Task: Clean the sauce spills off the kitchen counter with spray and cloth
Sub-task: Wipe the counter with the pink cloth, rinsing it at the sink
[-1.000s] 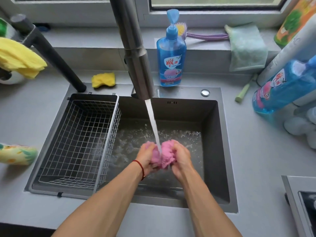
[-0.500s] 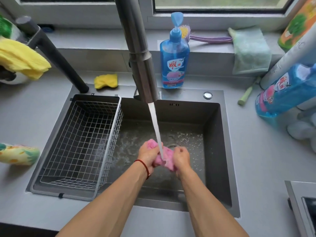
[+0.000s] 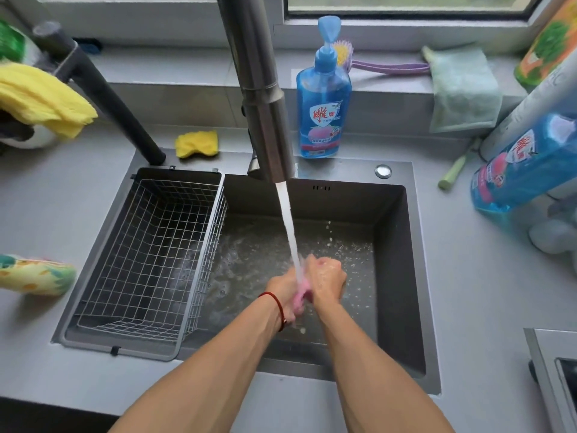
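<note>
Both hands, left hand [image 3: 285,284] and right hand [image 3: 327,279], curl their fingers tightly round a wet pink cloth [image 3: 299,297] under running water in the dark steel sink [image 3: 402,276]; only a pink sliver of it shows between them.

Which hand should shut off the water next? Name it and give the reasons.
Probably the right hand: both hands squeeze the pink cloth, but the round knob sits on the sink's rear right rim, nearer than to the left hand.

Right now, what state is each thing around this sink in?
Faucet: running.
Pink cloth: wet, squeezed between both hands.
Left hand: gripping the cloth.
Right hand: gripping the cloth.
Sink: wet, splashing.
Wire basket: empty.
Pump bottle: upright.
Yellow sponge: lying on the counter.
</note>
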The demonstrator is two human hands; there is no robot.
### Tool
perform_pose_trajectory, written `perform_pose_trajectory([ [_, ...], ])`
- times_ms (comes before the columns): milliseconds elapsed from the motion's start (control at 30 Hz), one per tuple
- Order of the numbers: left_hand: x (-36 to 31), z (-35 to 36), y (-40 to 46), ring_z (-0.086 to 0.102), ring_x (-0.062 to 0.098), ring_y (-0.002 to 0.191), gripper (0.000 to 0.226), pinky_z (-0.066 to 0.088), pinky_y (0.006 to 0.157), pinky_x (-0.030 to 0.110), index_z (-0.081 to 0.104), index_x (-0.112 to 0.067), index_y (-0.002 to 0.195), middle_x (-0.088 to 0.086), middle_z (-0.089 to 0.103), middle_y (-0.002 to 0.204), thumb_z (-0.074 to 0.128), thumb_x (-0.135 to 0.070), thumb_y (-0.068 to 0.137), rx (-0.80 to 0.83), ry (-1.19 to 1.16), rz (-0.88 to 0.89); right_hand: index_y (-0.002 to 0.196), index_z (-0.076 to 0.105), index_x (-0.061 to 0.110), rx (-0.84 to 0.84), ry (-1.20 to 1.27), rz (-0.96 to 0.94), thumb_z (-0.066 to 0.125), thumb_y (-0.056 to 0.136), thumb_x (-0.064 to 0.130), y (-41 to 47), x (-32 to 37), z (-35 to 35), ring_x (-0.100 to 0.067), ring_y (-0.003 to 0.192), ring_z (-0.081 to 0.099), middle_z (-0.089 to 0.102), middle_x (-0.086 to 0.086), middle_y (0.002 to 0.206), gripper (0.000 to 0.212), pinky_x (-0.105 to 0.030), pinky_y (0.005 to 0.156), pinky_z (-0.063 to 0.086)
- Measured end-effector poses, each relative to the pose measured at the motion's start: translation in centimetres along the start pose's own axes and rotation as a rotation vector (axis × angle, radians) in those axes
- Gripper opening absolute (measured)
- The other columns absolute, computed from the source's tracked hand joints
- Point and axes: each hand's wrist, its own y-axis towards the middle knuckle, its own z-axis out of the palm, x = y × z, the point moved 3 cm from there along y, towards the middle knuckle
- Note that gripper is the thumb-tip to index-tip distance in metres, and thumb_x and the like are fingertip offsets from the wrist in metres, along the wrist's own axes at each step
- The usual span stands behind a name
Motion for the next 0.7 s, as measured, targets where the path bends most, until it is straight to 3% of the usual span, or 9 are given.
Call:
perform_pose_trajectory([
  [67, -0.4, -0.4, -0.1, 0.064, 0.023, 0.058, 0.036, 0.050, 0.042, 0.028, 0.066, 0.004, 0.110, 0.019, 0.073, 0.087, 0.073, -0.024, 0.090, 0.006, 0.072, 0.031, 0.089, 0.070, 0.016, -0.017, -0.036, 0.008, 0.051, 0.102, 0.035, 0.5, -1.2, -0.8, -0.031, 0.085, 0.062, 0.068, -0.008, 0.088, 0.030, -0.036, 0.072, 0.047],
  [133, -1.0, -0.8, -0.3, 0.064, 0.023, 0.050, 0.027, 0.048, 0.036, 0.025, 0.063, 0.009, 0.112, 0.021, 0.071, 0.086, 0.064, -0.013, 0.096, 0.012, 0.135, 0.048, 0.098, 0.063, 0.016, 0.004, -0.007, 0.061, 0.043, 0.106, 0.030, 1.1, -2.5, -0.9, -0.032, 0.092, 0.065, 0.068, -0.008, 0.098, 0.026, -0.039, 0.079, 0.051],
  [233, -1.0, -0.9, -0.4, 0.054, 0.018, 0.036, 0.033, 0.045, 0.036, 0.020, 0.063, -0.006, 0.079, 0.006, 0.060, 0.058, 0.052, -0.032, 0.097, 0.003, 0.152, -0.069, 0.086, 0.068, 0.023, 0.142, 0.039, 0.068, 0.051, 0.101, 0.025, 0.8, -2.4, 0.3, -0.029, 0.083, 0.074, 0.076, -0.005, 0.089, 0.023, -0.049, 0.077, 0.063],
  [300, -0.6, -0.2, -0.8, 0.049, 0.017, 0.033, 0.038, 0.042, 0.038, 0.017, 0.054, -0.015, 0.065, 0.000, 0.052, 0.047, 0.049, -0.040, 0.094, -0.052, 0.125, -0.122, 0.079, 0.071, 0.021, 0.146, 0.072, 0.041, 0.061, 0.097, 0.023, -0.4, -1.4, 0.8, -0.022, 0.073, 0.071, 0.074, 0.000, 0.077, 0.021, -0.037, 0.066, 0.062],
  [433, -0.5, 1.4, -1.4, 0.057, 0.017, 0.058, 0.039, 0.048, 0.048, 0.022, 0.060, -0.017, 0.076, 0.002, 0.059, 0.058, 0.051, -0.046, 0.100, -0.096, -0.010, -0.020, 0.086, 0.069, 0.014, 0.080, 0.158, 0.054, 0.070, 0.097, 0.037, -1.4, -0.4, 1.6, -0.019, 0.069, 0.063, 0.065, 0.000, 0.073, 0.026, -0.025, 0.056, 0.047],
  [533, 0.0, 1.0, -0.4, 0.063, 0.026, 0.069, 0.032, 0.058, 0.070, 0.038, 0.069, -0.008, 0.086, 0.009, 0.067, 0.076, 0.066, -0.040, 0.092, -0.181, 0.038, 0.075, 0.082, 0.066, 0.004, 0.066, 0.125, 0.132, 0.064, 0.100, 0.030, -0.1, -0.2, 1.4, -0.018, 0.068, 0.056, 0.061, -0.001, 0.071, 0.031, -0.015, 0.042, 0.038],
  [567, 0.0, 0.9, -0.3, 0.065, 0.028, 0.068, 0.036, 0.060, 0.074, 0.043, 0.071, -0.005, 0.090, 0.011, 0.070, 0.078, 0.070, -0.041, 0.088, -0.214, 0.073, 0.112, 0.082, 0.067, 0.004, 0.076, 0.133, 0.165, 0.063, 0.100, 0.027, 0.4, -0.3, 1.4, -0.021, 0.073, 0.058, 0.065, -0.005, 0.077, 0.030, -0.014, 0.046, 0.041],
  [633, 0.2, 1.1, -0.7, 0.062, 0.025, 0.055, 0.041, 0.061, 0.057, 0.039, 0.072, 0.000, 0.096, 0.011, 0.070, 0.071, 0.073, -0.039, 0.087, -0.204, 0.095, 0.103, 0.084, 0.072, 0.001, 0.077, 0.139, 0.187, 0.063, 0.098, 0.027, 1.3, -0.8, 1.1, -0.028, 0.077, 0.066, 0.073, -0.012, 0.089, 0.031, -0.029, 0.063, 0.054],
  [700, 0.0, 1.4, -1.8, 0.049, 0.018, 0.041, 0.034, 0.042, 0.035, 0.021, 0.068, -0.002, 0.095, 0.009, 0.062, 0.063, 0.066, -0.036, 0.095, -0.145, 0.124, 0.064, 0.073, 0.073, 0.010, 0.067, 0.144, 0.155, 0.062, 0.095, 0.035, 2.8, -2.5, 1.0, -0.032, 0.075, 0.072, 0.076, -0.015, 0.086, 0.036, -0.042, 0.070, 0.063],
])
